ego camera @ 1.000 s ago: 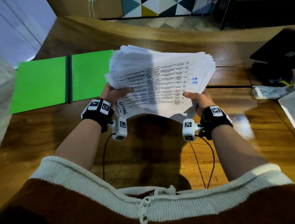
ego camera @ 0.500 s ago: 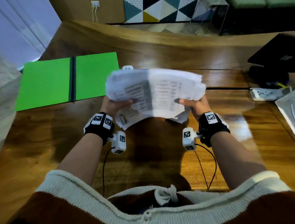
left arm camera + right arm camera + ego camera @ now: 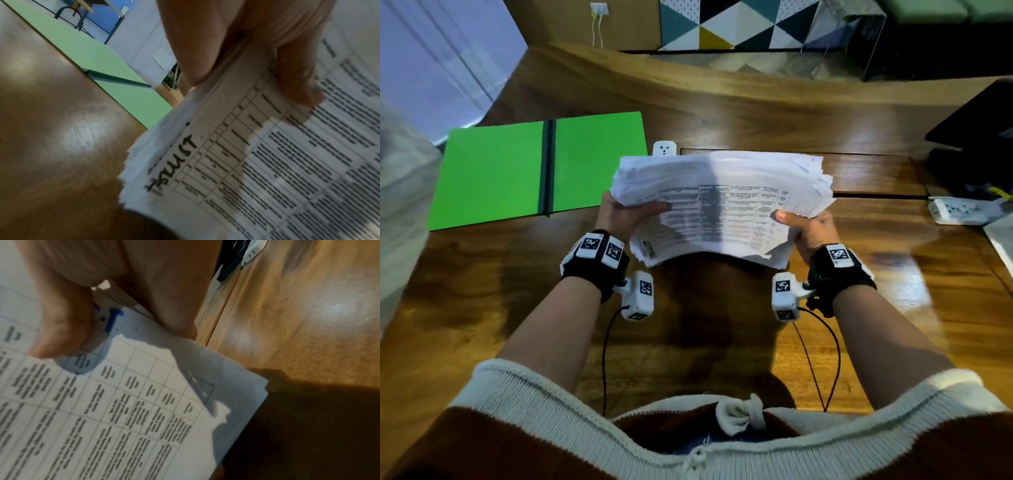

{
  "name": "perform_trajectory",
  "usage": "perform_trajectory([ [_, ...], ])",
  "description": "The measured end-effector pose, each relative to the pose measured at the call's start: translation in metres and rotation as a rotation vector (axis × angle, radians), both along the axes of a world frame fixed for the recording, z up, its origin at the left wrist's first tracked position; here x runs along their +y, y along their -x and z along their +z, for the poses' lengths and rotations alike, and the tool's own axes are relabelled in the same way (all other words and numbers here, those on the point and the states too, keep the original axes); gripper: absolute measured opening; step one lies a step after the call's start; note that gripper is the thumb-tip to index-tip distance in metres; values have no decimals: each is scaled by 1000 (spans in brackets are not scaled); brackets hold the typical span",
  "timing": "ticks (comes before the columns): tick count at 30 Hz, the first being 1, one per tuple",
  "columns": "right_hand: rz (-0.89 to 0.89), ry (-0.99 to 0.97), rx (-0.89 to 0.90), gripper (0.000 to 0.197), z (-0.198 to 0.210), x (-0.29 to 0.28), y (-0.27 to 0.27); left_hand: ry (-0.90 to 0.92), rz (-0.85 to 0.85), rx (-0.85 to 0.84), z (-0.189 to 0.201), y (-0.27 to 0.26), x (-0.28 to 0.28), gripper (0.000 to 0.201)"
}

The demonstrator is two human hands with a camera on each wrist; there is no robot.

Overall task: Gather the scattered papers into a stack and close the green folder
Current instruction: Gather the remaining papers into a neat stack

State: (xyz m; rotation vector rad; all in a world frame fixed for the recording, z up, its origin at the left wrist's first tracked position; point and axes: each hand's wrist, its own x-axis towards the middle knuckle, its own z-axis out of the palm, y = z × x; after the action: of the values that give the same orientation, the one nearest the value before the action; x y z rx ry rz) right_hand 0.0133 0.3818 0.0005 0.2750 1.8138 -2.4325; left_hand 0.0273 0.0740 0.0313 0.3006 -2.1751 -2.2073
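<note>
A thick stack of printed papers [image 3: 722,205] is held above the wooden table [image 3: 722,116], its top edges ragged and uneven. My left hand [image 3: 626,214] grips the stack's left side, thumb on the top sheet; the left wrist view shows that thumb [image 3: 296,78] pressed on the table-printed page [image 3: 267,162]. My right hand [image 3: 804,226] grips the right side, thumb [image 3: 61,331] on top of the papers [image 3: 123,402]. The green folder [image 3: 537,168] lies open and flat at the left of the table, a dark spine down its middle, and appears as a green strip [image 3: 115,73] in the left wrist view.
A white socket block [image 3: 664,149] pokes up just behind the stack. A white power strip [image 3: 959,210] and dark equipment [image 3: 976,130] sit at the right edge. A pale cloth-like shape [image 3: 400,205] borders the far left.
The stack has come down and toward me, tipping from nearly upright to flatter, with its edges drawn closer together. Both hands kept their grip on its sides.
</note>
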Motion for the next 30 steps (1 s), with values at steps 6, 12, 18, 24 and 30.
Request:
perform_trajectory([
  [6,85,-64,-23,60,-2,-1,7,46,-36,-115,7,-1,-11,37],
  [12,92,-42,-33,67,0,-2,11,618,-249,13,69,36,-15,70],
  [18,126,-35,-38,53,3,-3,12,1549,-794,-9,94,66,68,89],
  [24,134,-21,-51,57,0,-1,12,1362,-739,-47,84,77,90,95],
  [30,101,-8,-60,49,-1,-3,15,1361,-849,-138,85,84,89,41],
])
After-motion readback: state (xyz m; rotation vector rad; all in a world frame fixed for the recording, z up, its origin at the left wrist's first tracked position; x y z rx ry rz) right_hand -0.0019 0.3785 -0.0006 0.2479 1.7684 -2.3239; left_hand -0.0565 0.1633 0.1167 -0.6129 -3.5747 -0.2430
